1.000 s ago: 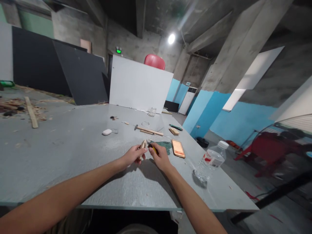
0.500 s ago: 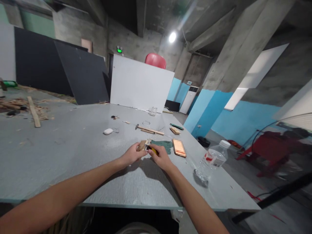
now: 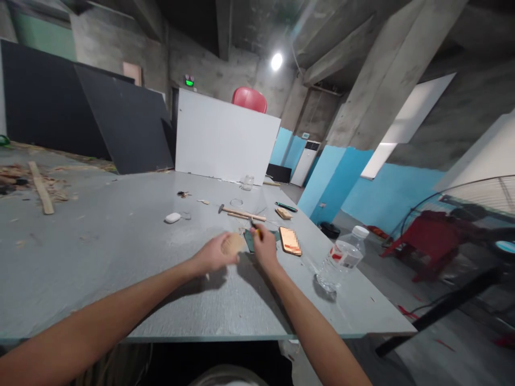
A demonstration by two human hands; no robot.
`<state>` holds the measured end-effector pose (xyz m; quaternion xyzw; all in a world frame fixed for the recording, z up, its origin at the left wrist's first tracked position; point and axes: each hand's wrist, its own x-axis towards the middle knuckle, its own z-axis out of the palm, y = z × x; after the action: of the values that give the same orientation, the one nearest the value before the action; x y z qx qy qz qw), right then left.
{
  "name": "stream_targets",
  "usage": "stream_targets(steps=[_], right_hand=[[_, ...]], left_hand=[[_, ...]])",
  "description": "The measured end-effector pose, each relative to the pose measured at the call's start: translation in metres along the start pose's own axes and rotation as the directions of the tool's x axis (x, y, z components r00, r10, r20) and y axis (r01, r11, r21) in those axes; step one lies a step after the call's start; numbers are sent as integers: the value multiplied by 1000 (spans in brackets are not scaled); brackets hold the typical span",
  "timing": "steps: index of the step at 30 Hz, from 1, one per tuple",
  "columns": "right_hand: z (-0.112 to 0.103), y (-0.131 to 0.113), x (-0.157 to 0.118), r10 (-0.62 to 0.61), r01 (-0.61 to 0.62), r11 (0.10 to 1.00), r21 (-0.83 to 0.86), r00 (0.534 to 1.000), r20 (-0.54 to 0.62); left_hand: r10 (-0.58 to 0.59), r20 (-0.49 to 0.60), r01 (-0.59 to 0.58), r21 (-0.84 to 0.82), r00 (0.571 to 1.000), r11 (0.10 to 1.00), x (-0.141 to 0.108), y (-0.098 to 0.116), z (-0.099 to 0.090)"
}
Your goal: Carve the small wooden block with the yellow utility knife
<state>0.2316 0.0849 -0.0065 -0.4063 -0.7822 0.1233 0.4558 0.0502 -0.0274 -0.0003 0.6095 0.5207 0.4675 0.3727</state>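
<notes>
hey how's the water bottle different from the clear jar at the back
The water bottle is tall and tapers to a white cap, while the jar is squat. The bottle wears a red-and-white label; none shows on the jar. Both are see-through and stand on the table.

No words, brands or numbers can be read. A green sign (image 3: pixel 189 81) is seen lit high up near the concrete wall, its marks too small to be made out. A red and white label (image 3: pixel 343 256) is borne by the clear bottle (image 3: pixel 330 272) on the surface (image 3: pixel 181 311), its print blurred. The bright screen of the phone (image 3: pixel 290 240) is partly pixelated, and no writing on it can be deciphered.
</notes>
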Motion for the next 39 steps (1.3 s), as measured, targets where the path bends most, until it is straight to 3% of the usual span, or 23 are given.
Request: stream_targets(steps=[2,4,6,11,16,30,35,39], right_hand=[[-11,19,11,76,-76,997,2,991,-110],[-21,35,17,113,-113,994,3,983,-145],[-25,41,18,116,-116,993,13,984,-137],[-5,19,0,19,-24,997,74,998,62],[8,-5,-12,-43,18,991,132,982,186],[-5,-21,-15,-160,83,968,237,932,326],[-9,-23,-16,-187,114,968,224,923,336],[-8,-23,-19,-241,165,964,209,876,418]], left_hand=[[98,182,-108,45,978,993,-14,7,11],[112,367,-120,-2,924,993,-25,13,22],[98,417,-98,-22,904,995,-27,13,27],[17,147,-7,-73,989,997,-3,-7,8],[-58,-63,46,-167,996,985,19,-20,-9],[0,103,23,-225,995,974,18,-38,3],[-15,72,31,-232,997,972,19,-36,4],[-23,19,26,-227,1000,973,22,-36,3]])
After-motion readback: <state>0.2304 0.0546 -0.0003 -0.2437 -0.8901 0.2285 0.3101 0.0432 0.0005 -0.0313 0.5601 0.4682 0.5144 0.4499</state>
